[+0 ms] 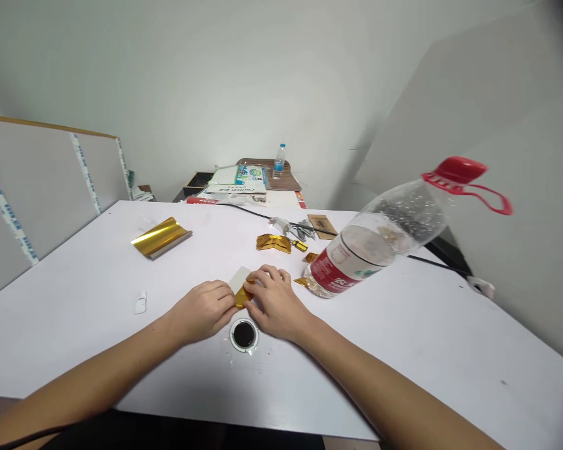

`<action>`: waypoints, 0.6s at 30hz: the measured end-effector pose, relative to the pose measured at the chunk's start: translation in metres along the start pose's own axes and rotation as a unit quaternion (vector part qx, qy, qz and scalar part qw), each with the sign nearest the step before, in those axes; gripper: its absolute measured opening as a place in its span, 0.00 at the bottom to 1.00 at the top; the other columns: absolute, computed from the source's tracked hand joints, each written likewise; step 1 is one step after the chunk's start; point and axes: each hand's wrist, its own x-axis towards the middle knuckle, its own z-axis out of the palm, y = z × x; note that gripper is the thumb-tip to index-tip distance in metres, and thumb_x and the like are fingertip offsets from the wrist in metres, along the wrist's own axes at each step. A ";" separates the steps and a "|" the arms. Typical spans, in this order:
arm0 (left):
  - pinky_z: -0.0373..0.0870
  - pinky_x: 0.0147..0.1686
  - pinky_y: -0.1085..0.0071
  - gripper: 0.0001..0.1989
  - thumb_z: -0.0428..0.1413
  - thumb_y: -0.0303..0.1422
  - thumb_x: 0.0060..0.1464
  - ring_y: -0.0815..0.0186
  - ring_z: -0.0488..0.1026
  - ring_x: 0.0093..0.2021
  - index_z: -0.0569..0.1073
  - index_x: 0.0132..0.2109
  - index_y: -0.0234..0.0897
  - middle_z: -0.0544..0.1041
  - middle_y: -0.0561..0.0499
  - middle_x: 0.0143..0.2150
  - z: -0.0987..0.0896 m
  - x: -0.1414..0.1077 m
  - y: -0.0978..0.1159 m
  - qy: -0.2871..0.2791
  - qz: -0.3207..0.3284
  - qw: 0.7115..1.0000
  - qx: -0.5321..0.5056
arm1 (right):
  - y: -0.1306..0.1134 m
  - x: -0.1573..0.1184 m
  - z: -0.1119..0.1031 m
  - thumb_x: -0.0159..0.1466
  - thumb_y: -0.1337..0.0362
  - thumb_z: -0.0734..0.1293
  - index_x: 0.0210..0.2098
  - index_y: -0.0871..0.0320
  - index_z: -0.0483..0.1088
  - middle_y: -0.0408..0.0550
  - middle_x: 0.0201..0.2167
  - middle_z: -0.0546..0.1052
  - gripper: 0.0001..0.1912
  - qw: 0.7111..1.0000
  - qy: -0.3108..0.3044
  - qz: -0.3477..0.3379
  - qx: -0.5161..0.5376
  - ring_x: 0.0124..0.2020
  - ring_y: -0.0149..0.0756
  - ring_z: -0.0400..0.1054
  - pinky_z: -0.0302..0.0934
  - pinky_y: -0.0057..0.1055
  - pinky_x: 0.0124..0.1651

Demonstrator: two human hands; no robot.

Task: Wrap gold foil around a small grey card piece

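Note:
A small gold foil piece (242, 296) lies between my two hands, over or against a pale card (239, 277) just behind it. My left hand (210, 309) has its fingers curled and pressed at the foil's left edge. From the other side, my right hand (276, 302) pinches the foil with thumb and fingers; the fingertips are partly hidden. Directly below the hands sits a round white ring with a dark centre (244, 335), with small clear wet-looking spots around it. A folded stack of gold foil strips (273, 242) lies beyond my right hand.
A large tilted plastic bottle (342, 265) with a red cap stands right of my right hand. A curled gold sheet (163, 236) lies at left, a small white piece (141, 303) nearer. Behind are a yellow-black tool (299, 245), a brown card (322, 226) and a black cable (248, 210).

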 end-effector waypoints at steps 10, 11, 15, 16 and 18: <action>0.73 0.44 0.61 0.07 0.53 0.30 0.69 0.59 0.79 0.45 0.75 0.41 0.38 0.81 0.47 0.41 0.004 -0.001 -0.003 -0.045 -0.125 0.990 -0.050 | 0.000 0.006 0.008 0.70 0.57 0.70 0.46 0.54 0.79 0.55 0.51 0.82 0.10 0.997 0.030 0.074 -0.006 0.56 0.53 0.69 0.53 0.52 0.55; 0.73 0.45 0.60 0.06 0.55 0.31 0.68 0.59 0.78 0.45 0.74 0.41 0.38 0.81 0.48 0.42 0.004 -0.001 -0.003 -0.041 -0.146 0.986 -0.074 | 0.000 0.005 0.008 0.70 0.57 0.70 0.46 0.54 0.79 0.55 0.51 0.82 0.10 0.997 0.031 0.075 -0.006 0.56 0.53 0.69 0.53 0.51 0.55; 0.72 0.52 0.59 0.05 0.58 0.33 0.67 0.58 0.76 0.48 0.73 0.39 0.39 0.81 0.49 0.45 0.005 -0.001 -0.003 -0.018 -0.199 0.970 -0.136 | 0.000 0.004 0.009 0.71 0.59 0.69 0.46 0.53 0.79 0.53 0.47 0.84 0.08 0.998 0.040 0.055 0.004 0.54 0.51 0.69 0.50 0.50 0.54; 0.72 0.52 0.58 0.06 0.58 0.33 0.67 0.58 0.75 0.49 0.72 0.39 0.39 0.80 0.48 0.45 0.006 -0.001 -0.003 -0.015 -0.205 0.969 -0.139 | 0.000 0.003 0.009 0.71 0.60 0.68 0.45 0.52 0.80 0.52 0.46 0.84 0.08 0.998 0.043 0.047 0.008 0.53 0.50 0.70 0.50 0.50 0.54; 0.72 0.52 0.58 0.07 0.57 0.33 0.67 0.57 0.74 0.49 0.72 0.38 0.39 0.79 0.48 0.45 0.007 -0.001 -0.003 -0.015 -0.211 0.967 -0.140 | 0.001 0.003 0.009 0.71 0.63 0.68 0.42 0.52 0.81 0.50 0.44 0.84 0.08 0.998 0.050 0.034 0.016 0.53 0.48 0.71 0.49 0.49 0.54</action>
